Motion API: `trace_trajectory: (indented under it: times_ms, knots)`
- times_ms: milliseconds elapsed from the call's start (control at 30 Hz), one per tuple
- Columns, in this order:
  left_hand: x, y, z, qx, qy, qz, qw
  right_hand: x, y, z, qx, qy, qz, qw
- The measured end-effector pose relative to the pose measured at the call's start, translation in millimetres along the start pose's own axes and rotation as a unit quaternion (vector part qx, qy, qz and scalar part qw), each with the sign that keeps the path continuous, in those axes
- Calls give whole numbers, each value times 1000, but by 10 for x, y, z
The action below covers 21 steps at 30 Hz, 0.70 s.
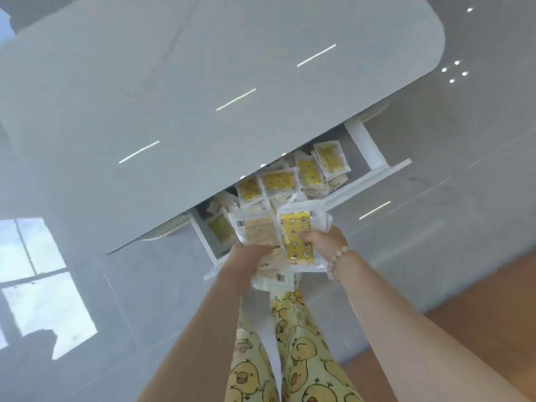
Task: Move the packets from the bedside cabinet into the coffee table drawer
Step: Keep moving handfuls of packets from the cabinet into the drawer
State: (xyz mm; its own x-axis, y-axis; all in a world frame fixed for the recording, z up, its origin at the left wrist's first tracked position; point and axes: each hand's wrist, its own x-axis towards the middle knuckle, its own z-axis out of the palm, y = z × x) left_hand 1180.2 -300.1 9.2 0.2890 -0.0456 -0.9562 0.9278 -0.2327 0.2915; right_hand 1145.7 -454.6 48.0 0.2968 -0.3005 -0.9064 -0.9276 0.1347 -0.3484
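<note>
The white coffee table drawer (374,175) stands pulled out from under the grey table top (203,82). Several clear packets with yellow printed contents (307,172) lie piled inside it. Over the drawer's front edge, both of my hands hold a stack of the same packets (295,239). My left hand (246,262) grips the stack's left side, where a packet shows its pale back with a barcode. My right hand (324,242), with a bead bracelet at the wrist, grips the right side, thumb on a yellow packet. The bedside cabinet is out of sight.
The glossy grey table top fills the upper left and overhangs most of the drawer. Grey floor tiles (130,285) lie below, with bright window reflections at left. A wooden floor strip (478,300) runs at the right. My legs in yellow duck-print trousers (301,358) stand just before the drawer.
</note>
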Motion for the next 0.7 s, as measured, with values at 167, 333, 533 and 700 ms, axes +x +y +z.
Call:
trace_trajectory:
  times_ms: [167, 333, 533, 700]
  knots:
    - [733, -39, 79, -3, 13, -22, 1000, 799, -8, 178, -81, -9, 7, 997]
    - [1604, 137, 197, 23, 21, -15, 999, 1651, -189, 278, -122, 11, -1, 992]
    - [2491, 464, 611, 86, 20, 44, 995, 2682, -338, 256, -161, 57, -17, 985]
    - [3023, 746, 971, 206, 10, 120, 971, 3208, -350, 1, -156, 130, -60, 977]
